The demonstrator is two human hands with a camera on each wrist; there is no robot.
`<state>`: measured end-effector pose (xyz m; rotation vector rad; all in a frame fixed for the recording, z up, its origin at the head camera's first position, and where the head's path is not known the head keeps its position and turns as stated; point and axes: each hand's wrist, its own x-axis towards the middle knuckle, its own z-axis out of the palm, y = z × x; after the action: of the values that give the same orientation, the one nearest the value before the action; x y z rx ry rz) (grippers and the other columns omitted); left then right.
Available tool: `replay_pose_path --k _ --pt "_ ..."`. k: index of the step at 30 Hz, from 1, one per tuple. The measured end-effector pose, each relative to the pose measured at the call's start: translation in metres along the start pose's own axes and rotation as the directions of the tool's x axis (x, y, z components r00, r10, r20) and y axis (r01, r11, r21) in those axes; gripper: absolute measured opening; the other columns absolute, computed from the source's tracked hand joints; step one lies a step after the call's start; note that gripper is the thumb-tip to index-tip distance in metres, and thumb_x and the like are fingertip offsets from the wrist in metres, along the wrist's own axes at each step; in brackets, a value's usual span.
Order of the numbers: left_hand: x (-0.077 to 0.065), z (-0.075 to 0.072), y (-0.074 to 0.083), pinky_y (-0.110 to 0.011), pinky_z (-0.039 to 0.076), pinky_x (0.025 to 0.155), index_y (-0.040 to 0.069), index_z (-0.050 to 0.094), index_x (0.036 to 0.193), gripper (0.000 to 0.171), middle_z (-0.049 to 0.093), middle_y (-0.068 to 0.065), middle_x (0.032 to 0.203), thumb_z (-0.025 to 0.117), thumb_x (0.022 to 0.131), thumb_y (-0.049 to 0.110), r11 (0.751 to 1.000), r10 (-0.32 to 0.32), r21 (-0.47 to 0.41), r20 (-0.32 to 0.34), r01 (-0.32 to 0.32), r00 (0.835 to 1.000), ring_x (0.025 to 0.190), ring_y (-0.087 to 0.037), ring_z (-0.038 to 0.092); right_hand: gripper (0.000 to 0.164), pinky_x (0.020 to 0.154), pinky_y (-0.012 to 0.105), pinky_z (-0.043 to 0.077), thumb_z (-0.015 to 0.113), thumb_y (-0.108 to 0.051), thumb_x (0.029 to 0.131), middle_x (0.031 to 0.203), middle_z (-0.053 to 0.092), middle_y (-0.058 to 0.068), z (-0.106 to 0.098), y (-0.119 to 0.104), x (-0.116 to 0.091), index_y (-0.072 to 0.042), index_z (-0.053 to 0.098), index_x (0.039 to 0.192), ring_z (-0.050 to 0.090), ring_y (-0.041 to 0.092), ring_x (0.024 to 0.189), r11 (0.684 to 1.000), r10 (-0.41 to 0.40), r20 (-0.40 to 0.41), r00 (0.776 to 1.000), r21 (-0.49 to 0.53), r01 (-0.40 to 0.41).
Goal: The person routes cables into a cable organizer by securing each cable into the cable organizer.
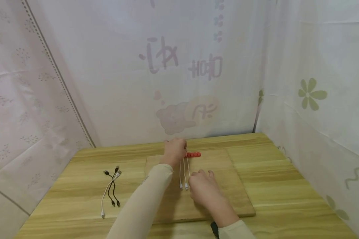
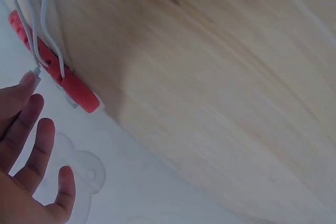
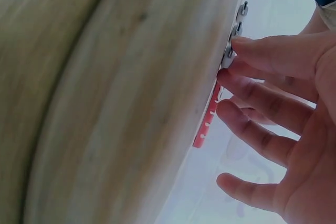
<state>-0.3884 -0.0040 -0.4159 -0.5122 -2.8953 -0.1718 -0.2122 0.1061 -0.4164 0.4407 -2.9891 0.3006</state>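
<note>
**White cable stretched between both hands, red strip right at the far end**

OK, left to right. Way over at 9 o'clock there are three loose cables (image 1: 113,179), two black and one white, crossed over each other on the worktop (image 1: 62,186), well apart from the hands.

Next, the left hand (image 1: 175,150), up toward 12: thumb and index finger pinch the far plug (image 2: 37,77) of a white cable (image 1: 188,166), other fingers spread. Two more white cables (image 1: 184,169) lie just beside, ends pointing at 6.

The bit that matters, imo: the held cable runs roughly 12 to 6, while the red strip (image 1: 194,154) lies 9 to 3 along the board's far edge, so they're about square to each other. The strip is at 3 o'clock from the left hand, practically next to it, and around 11 from the right hand (image 1: 204,188). So left is nearer.

Right hand looks like it's pinching the cable's near end; the tip is partly hidden.

Room-wise, the far edge seems tight, but the board (image 1: 227,192) gives plenty of space from 3 to 5.
</note>
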Motion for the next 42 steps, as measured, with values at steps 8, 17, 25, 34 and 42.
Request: replay_pose_path --k 8,17,25,34,42 --pt "0.003 0.003 0.003 -0.058 0.05 0.1 0.023 0.08 0.085 0.01 0.081 0.004 0.093 0.078 0.095 0.024 1.0 -0.006 0.023 -0.011 0.006 1.0 0.094 -0.021 0.074 0.034 0.111 0.072 0.042 0.078 -0.005 0.086 0.096 0.075 0.003 0.0 -0.001 0.002 -0.019 0.062 0.06 0.068 0.033 0.108 1.0 -0.005 -0.002 1.0 -0.014 0.005" --pt "0.008 0.002 0.003 -0.055 0.048 0.099 0.023 0.067 0.069 0.028 0.072 0.007 0.08 0.08 0.093 0.026 0.997 -0.002 0.079 0.01 0.001 1.0 0.084 -0.018 0.068 0.026 0.102 0.066 0.049 0.078 -0.002 0.084 0.091 0.073 0.005 0.003 -0.003 0.004 -0.015 0.067 0.064 0.067 0.031 0.098 0.998 -0.051 -0.04 0.998 -0.038 0.05" --pt "0.011 0.007 0.004 -0.056 0.048 0.1 0.022 0.063 0.073 0.025 0.072 0.003 0.086 0.077 0.094 0.019 0.994 -0.027 0.109 0.014 0.025 1.0 0.087 -0.02 0.07 0.018 0.092 0.059 0.053 0.08 -0.003 0.082 0.088 0.071 0.005 0.004 -0.004 0.005 -0.013 0.071 0.07 0.065 0.028 0.091 0.993 -0.096 -0.056 0.994 -0.076 0.091" --pt "0.008 0.017 0.002 -0.059 0.051 0.102 0.027 0.077 0.089 0.017 0.079 0.007 0.096 0.07 0.103 0.02 0.992 0.031 0.12 0.01 -0.032 0.999 0.101 -0.022 0.07 0.015 0.086 0.055 0.052 0.082 -0.005 0.083 0.089 0.07 0.005 0.007 -0.002 0.006 -0.013 0.074 0.074 0.063 0.028 0.089 0.988 -0.105 -0.04 0.994 -0.115 0.1" --pt "0.004 0.018 0.002 -0.058 0.05 0.1 0.027 0.08 0.098 0.012 0.08 0.006 0.107 0.071 0.102 0.021 0.997 0.03 0.076 0.022 -0.032 0.999 0.11 -0.023 0.064 0.013 0.086 0.055 0.053 0.082 -0.006 0.083 0.091 0.071 0.006 0.006 -0.004 0.005 -0.012 0.074 0.075 0.065 0.029 0.092 0.989 -0.1 -0.036 0.994 -0.113 0.096"
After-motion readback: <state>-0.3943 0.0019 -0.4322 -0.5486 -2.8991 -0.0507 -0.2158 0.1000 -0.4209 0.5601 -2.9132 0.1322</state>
